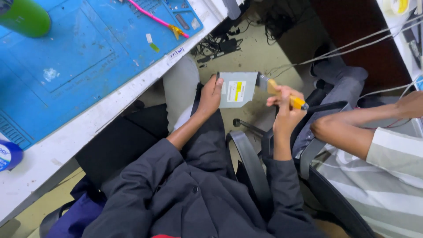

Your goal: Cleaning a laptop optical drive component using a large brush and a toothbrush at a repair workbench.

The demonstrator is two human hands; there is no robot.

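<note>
Both hands grip: left hand (211,94) the grey drive (238,89), right hand (285,102) seemingly a brush (274,89).

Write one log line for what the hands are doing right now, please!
left hand: holds grey metal drive by its edge | right hand: grips wooden-handled brush, bristles at drive's side | place: over lap, beside blue mat

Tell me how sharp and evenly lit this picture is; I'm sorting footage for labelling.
Head view: even light, soft shadows, no strong glare; the left hand on the grey drive is sharp, the right hand with the brush slightly soft; edges bend with wide-angle distortion.
</note>
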